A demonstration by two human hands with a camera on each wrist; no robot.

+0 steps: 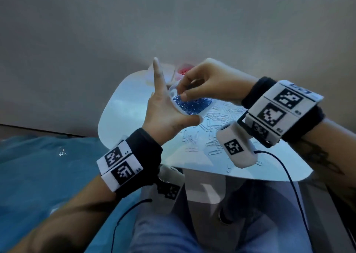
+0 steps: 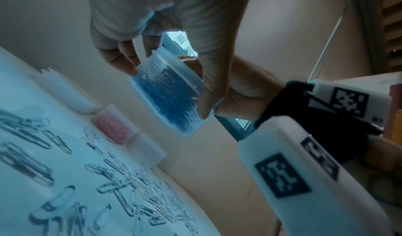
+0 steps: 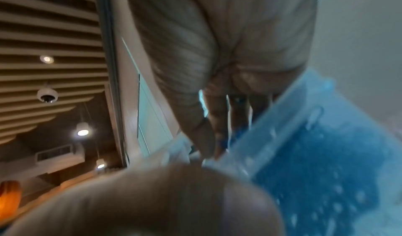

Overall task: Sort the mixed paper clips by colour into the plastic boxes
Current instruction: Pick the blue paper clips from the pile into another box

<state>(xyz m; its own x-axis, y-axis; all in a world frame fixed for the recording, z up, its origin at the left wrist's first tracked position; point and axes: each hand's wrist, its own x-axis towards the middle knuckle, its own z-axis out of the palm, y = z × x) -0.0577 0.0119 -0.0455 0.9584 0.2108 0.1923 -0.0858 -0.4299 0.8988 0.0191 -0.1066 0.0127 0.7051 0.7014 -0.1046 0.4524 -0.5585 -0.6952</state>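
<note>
Much of the clear plastic box (image 1: 189, 106) of blue paper clips (image 1: 190, 105) is covered in the head view by both hands, so only its blue contents and part of the pale rim show. It is held up above the white table (image 1: 119, 106), tilted. From the left wrist, the box (image 2: 172, 95) shows as translucent, its floor packed with blue clips. The right wrist view is blurred, and the box there is a blue smear (image 3: 322, 171).

The left hand (image 1: 165, 110) grips the box, thumb along its near edge, index finger pointing straight up. The right hand (image 1: 208, 83) reaches over the opening, its fingertips bunched together just above the clips; whether they pinch a clip cannot be told.

Pale loose clips (image 1: 215, 125) lie scattered on the table below. At the far edge stands a box of pink clips (image 2: 112, 128) between two clear boxes (image 2: 145, 149) whose contents are unclear.
</note>
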